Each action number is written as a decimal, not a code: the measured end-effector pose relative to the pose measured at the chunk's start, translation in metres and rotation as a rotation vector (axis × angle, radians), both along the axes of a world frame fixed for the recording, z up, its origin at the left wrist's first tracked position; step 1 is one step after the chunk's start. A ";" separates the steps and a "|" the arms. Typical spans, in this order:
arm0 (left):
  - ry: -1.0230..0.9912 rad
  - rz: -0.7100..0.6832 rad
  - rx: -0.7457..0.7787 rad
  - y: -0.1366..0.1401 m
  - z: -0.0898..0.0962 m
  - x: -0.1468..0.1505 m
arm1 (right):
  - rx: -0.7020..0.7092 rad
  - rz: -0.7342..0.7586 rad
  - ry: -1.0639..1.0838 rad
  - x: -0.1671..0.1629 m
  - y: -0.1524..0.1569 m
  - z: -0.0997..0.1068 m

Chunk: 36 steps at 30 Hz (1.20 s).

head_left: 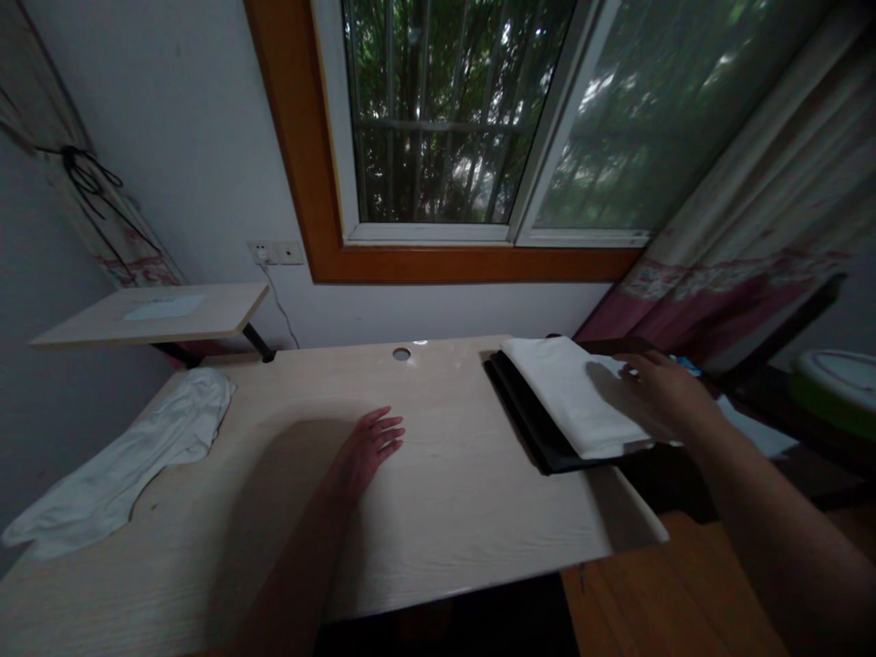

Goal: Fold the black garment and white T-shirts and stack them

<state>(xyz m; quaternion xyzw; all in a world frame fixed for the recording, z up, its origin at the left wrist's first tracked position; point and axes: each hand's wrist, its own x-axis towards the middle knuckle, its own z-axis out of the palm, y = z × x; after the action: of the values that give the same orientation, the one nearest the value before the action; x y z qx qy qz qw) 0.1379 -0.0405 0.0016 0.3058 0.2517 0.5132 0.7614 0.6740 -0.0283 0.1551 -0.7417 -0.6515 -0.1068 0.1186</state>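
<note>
A white folded cloth (571, 401) lies on top of a dark folded item (524, 411) at the right end of the pale wooden desk (438, 511). Over the cloth's right side is my right hand (657, 392), its fingers reaching out and partly curled; whether they touch or grip the fabric I cannot make out. My left hand (366, 452) is above the middle of the desk with its fingers apart and holds nothing. Farther left, a crumpled white garment (151, 447) rests along the desk's edge.
A small raised shelf (205, 306) with a paper (164, 307) on it stands at the back left. Behind the desk are a wall socket (275, 253) with a cable and a window (452, 119). A curtain (739, 210) hangs at right, near a green-and-white container (839, 379).
</note>
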 end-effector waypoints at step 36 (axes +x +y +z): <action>0.011 0.056 -0.108 -0.001 0.010 0.006 | -0.189 0.736 0.072 -0.185 0.028 -0.097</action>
<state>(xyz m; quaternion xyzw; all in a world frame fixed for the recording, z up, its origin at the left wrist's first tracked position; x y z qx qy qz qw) 0.1441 -0.0411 0.0121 0.2600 0.2916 0.5185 0.7606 0.4891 -0.0001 0.0585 -0.4692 -0.8765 0.0296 0.1032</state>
